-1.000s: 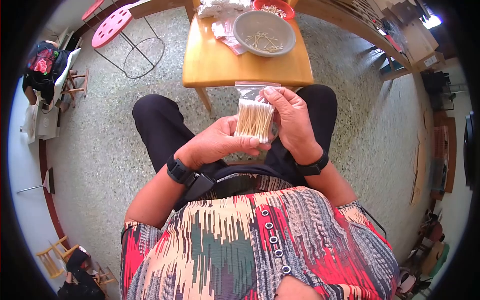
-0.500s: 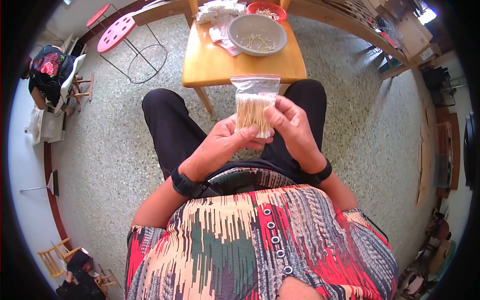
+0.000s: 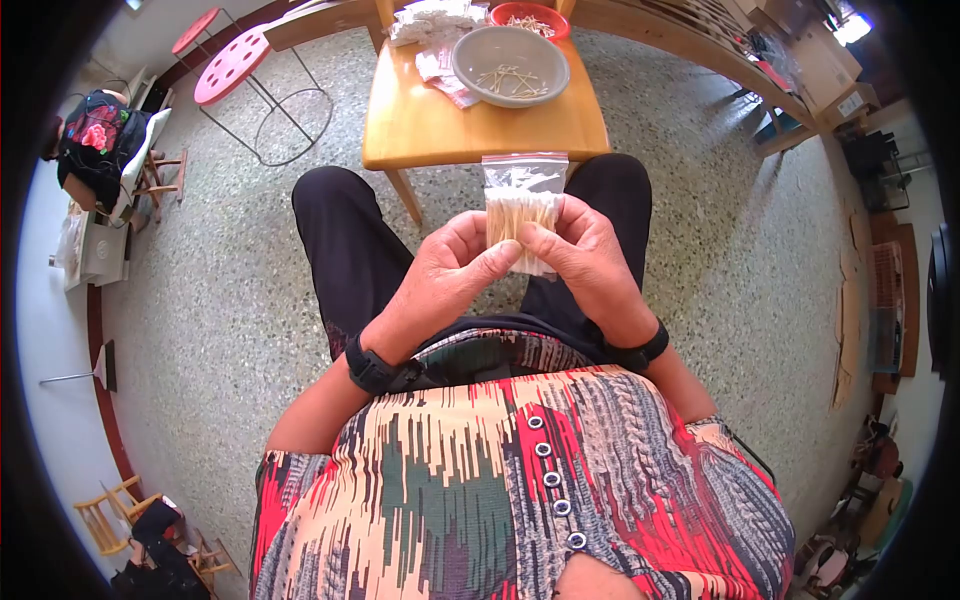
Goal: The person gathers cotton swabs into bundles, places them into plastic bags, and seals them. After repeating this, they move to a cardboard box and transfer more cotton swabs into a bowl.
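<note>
A clear zip bag of cotton swabs [image 3: 522, 212] stands upright between my hands, above my lap. The swabs lie side by side with wooden sticks and white tips, and the bag's top strip has a red line. My left hand [image 3: 455, 262] grips the bag's lower left side, thumb on the front. On the right side, my right hand [image 3: 585, 255] holds it too, its thumb pressed on the front near the other thumb. The fingers behind the bag are partly hidden.
Ahead is a wooden chair [image 3: 420, 135] bearing a grey bowl [image 3: 470, 85] with loose swabs, a red basket [image 3: 560, 22] of swabs and a pile of plastic bags [image 3: 435, 22]. Pink stools [image 3: 232, 75] stand left. Another person [image 3: 95, 150] sits at the far left.
The bag has moved slightly right and is turned a little. My right thumb has slid down to its lower front, beside my left thumb. Both hands still hold it.
</note>
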Tool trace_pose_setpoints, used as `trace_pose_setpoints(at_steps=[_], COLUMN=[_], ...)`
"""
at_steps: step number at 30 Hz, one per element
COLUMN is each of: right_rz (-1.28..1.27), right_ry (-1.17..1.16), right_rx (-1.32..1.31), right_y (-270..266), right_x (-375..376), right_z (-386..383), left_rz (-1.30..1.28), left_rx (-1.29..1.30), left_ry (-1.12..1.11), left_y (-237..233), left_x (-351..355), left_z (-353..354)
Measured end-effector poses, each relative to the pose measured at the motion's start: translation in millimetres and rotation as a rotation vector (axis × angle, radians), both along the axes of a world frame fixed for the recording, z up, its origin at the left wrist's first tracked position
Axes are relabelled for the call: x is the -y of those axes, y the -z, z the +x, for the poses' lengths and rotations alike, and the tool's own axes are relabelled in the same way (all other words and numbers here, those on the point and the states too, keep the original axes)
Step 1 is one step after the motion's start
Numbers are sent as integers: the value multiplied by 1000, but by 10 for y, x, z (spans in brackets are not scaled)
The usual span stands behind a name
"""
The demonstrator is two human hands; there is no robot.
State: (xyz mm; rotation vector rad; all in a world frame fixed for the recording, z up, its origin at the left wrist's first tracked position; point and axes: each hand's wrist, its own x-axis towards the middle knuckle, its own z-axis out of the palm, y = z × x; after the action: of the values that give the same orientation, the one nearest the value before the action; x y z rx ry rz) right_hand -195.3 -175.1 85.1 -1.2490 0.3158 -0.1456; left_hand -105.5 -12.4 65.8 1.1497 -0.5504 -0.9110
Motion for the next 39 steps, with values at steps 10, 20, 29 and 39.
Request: trace_pose_setpoints(at_steps=[10,20,29,39], right_rz=[-46,-24,-60,-86], right_ry=[-130,-171,-94,-131], right_rx=[-33,-8,27,6], right_y=[72,92,75,77], right_x=[48,-8,32,60], right_z=[35,2,11,93], left_rz=[61,98,40,179], left_rx=[19,161,-109,-204], left_ry=[-70,-120,-14,197], left_y=[31,51,-59,-65], left_x=[-33,-17,-48,-100], left_z=[114,78,87,196])
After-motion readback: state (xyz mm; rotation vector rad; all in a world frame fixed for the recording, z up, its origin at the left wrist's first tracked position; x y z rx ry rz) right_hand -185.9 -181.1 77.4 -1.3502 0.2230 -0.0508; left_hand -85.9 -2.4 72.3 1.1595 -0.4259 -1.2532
